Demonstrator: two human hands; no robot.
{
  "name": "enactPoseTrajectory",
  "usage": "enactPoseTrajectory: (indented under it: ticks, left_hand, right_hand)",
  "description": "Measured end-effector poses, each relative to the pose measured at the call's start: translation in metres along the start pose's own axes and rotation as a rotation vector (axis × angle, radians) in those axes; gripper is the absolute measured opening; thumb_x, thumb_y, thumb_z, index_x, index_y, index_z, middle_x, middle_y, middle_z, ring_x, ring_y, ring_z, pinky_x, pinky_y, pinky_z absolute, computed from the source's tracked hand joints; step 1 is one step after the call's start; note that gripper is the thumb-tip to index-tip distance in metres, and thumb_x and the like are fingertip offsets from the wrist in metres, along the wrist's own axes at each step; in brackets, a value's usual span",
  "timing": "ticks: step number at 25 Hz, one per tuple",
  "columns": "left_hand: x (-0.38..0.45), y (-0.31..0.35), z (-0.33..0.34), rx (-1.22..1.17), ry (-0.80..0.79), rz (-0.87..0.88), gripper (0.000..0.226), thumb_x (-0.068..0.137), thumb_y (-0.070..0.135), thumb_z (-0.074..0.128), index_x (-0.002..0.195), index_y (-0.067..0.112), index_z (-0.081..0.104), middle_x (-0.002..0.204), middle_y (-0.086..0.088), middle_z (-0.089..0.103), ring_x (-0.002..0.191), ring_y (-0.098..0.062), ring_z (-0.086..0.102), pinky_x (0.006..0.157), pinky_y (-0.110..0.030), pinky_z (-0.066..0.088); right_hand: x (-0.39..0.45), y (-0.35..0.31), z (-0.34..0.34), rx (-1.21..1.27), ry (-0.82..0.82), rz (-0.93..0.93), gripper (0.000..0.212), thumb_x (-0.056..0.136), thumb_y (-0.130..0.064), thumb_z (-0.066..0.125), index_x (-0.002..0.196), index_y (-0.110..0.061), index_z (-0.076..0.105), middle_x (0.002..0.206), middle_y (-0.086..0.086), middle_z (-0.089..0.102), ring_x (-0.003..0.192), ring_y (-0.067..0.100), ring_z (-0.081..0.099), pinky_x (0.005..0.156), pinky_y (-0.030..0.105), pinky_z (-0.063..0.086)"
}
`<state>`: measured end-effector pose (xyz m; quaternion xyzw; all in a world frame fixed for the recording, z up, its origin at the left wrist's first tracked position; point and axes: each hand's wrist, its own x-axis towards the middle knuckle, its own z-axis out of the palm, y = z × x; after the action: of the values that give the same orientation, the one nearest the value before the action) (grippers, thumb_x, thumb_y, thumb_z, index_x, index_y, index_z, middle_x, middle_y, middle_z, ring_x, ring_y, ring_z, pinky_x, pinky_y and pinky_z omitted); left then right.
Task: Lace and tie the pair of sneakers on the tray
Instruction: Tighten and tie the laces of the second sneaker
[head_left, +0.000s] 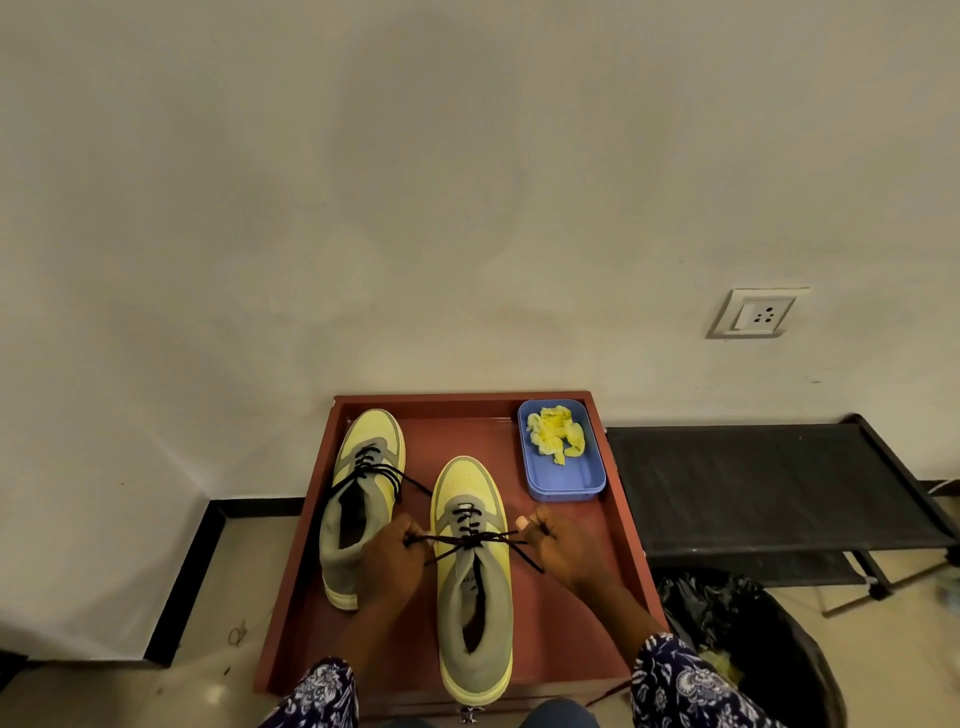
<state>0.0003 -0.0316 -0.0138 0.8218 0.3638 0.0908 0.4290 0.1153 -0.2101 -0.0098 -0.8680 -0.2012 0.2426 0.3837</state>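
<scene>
Two yellow-and-grey sneakers stand on a reddish-brown tray (613, 519). The left sneaker (363, 499) sits farther back, with its black lace tied in a loose bow. The right sneaker (472, 582) is nearer to me. Its black lace (470, 540) crosses over the tongue and is stretched sideways. My left hand (389, 561) pinches the lace's left end beside the shoe. My right hand (561, 551) pinches the right end on the other side. Both hands are at the level of the upper eyelets.
A blue plastic box (563, 483) holding a crumpled yellow cloth (556, 431) sits in the tray's far right corner. A black mesh rack (758, 478) stands to the right, with a black-lined bin (753, 649) in front of it. The wall is right behind the tray.
</scene>
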Motion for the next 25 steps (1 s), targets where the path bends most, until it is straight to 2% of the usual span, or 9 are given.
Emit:
enactPoseTrajectory:
  ticks: [4,8,11,18,23,25]
  left_hand:
    - [0.0,0.001,0.003,-0.003,0.001,-0.02,0.034,0.085,0.01,0.062,0.06,0.019,0.041,0.06,0.003,0.05,0.06,-0.011,0.045,0.052,-0.017,0.033]
    - [0.004,-0.002,0.006,-0.086,-0.013,-0.114,0.023,0.085,0.009,0.062,0.067,0.009,0.048,0.06,-0.004,0.049,0.06,-0.018,0.047,0.053,-0.031,0.041]
    - [0.006,-0.006,0.008,-0.093,-0.007,-0.143,0.018,0.084,0.008,0.062,0.07,0.005,0.051,0.062,-0.007,0.052,0.061,-0.019,0.048,0.056,-0.036,0.046]
    - [0.013,-0.014,0.007,-0.105,-0.016,-0.161,0.024,0.082,0.005,0.063,0.063,0.011,0.048,0.061,-0.009,0.054,0.061,-0.022,0.05,0.063,-0.046,0.052]
    - [0.013,-0.019,0.005,-0.067,-0.012,-0.126,0.028,0.08,0.006,0.064,0.06,0.016,0.048,0.058,-0.003,0.053,0.061,-0.023,0.054,0.063,-0.047,0.053]
    - [0.011,-0.018,0.006,-0.067,-0.004,-0.109,0.031,0.082,0.007,0.064,0.059,0.017,0.046,0.055,-0.002,0.051,0.058,-0.02,0.051,0.061,-0.042,0.051]
  right_hand:
    - [0.002,0.007,-0.004,-0.183,-0.013,-0.062,0.034,0.095,-0.039,0.043,0.062,-0.032,0.038,0.06,-0.012,0.046,0.063,0.007,0.044,0.07,0.031,0.039]
    - [0.003,0.015,-0.007,-0.347,-0.009,-0.116,0.036,0.094,-0.043,0.04,0.061,-0.034,0.034,0.059,-0.014,0.044,0.059,0.003,0.042,0.069,0.029,0.037]
    - [0.006,0.019,-0.007,-0.373,-0.022,-0.123,0.036,0.094,-0.046,0.039,0.06,-0.034,0.035,0.059,-0.014,0.044,0.061,0.004,0.043,0.07,0.03,0.038]
    - [0.006,0.018,-0.012,-0.441,-0.051,-0.135,0.036,0.095,-0.047,0.035,0.061,-0.035,0.034,0.062,-0.016,0.044,0.07,0.008,0.047,0.074,0.027,0.033]
    - [0.003,0.017,-0.013,-0.389,-0.074,-0.068,0.035,0.094,-0.048,0.036,0.062,-0.035,0.037,0.064,-0.015,0.047,0.072,0.007,0.048,0.079,0.032,0.034]
    - [0.002,0.017,-0.01,-0.304,-0.083,-0.015,0.034,0.094,-0.047,0.038,0.062,-0.035,0.04,0.064,-0.014,0.049,0.07,0.006,0.049,0.081,0.033,0.034]
